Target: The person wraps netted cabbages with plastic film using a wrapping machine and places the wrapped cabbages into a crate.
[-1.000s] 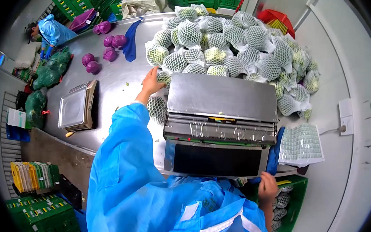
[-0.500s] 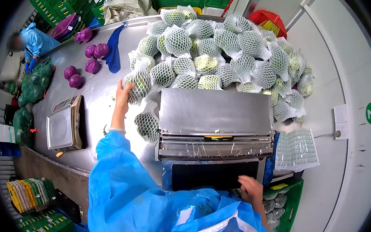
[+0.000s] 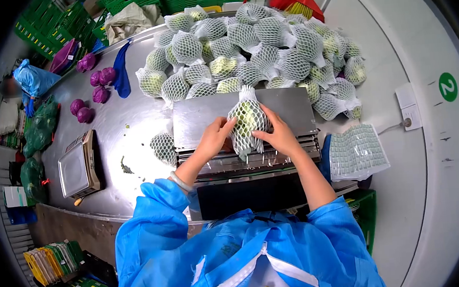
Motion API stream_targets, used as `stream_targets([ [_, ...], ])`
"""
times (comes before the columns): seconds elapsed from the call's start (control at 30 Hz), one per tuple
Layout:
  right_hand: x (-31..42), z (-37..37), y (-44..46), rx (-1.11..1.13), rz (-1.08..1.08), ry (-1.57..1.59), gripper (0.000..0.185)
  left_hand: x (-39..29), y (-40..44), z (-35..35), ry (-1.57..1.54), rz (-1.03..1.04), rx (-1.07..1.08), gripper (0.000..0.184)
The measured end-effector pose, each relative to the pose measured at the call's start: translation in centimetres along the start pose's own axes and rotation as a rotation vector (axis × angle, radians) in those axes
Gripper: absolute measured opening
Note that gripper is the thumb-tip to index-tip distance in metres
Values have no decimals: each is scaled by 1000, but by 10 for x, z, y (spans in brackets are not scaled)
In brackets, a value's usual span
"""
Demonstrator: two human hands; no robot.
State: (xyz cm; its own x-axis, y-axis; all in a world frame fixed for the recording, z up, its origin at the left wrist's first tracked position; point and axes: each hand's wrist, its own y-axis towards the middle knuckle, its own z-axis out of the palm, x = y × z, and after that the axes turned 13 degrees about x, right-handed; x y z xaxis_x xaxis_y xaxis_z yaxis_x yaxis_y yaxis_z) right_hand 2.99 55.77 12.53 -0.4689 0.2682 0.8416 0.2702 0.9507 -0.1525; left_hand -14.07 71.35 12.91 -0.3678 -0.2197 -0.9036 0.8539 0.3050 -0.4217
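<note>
A pale green vegetable in a white foam net (image 3: pixel 248 121) is held between both hands above the steel wrapping machine (image 3: pixel 195 119). My left hand (image 3: pixel 217 138) presses its left side, and my right hand (image 3: pixel 278 134) grips its right side with the thumb across the front. The net's gathered end points away from me. Behind the machine lies a big heap of similar netted vegetables (image 3: pixel 223 66). One more netted piece (image 3: pixel 163 147) rests on the table just left of the machine.
On the steel table (image 3: pixel 120 190) stand a scale (image 3: pixel 75 169), several purple cabbages (image 3: pixel 100 94) and a blue cloth (image 3: pixel 121 71). A co-worker (image 3: pixel 35 80) is at the far left by green bags (image 3: pixel 42 123). Padded sheets (image 3: pixel 356 152) lie right of the machine.
My left hand has brought the netted vegetable from the heap's left edge to above the machine. My right hand has come up from the machine's front and taken hold of it too.
</note>
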Motion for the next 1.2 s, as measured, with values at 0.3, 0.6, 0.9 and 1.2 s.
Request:
stream_targets([
  [0.3, -44, -47, -96, -368, 85, -277, 53, 46, -83, -30, 831, 245, -689, 21],
  [0.6, -91, 0, -110, -295, 176, -310, 27, 86, -64, 11, 888, 133, -539, 18],
  [0.9, 5, -82, -107, -328, -537, 1236, 17, -61, -81, -27, -480, 599, 162, 16],
  [1.2, -58, -18, 24, -160, 286, 355, 31, 27, 88, -7, -10, 113, -87, 32],
])
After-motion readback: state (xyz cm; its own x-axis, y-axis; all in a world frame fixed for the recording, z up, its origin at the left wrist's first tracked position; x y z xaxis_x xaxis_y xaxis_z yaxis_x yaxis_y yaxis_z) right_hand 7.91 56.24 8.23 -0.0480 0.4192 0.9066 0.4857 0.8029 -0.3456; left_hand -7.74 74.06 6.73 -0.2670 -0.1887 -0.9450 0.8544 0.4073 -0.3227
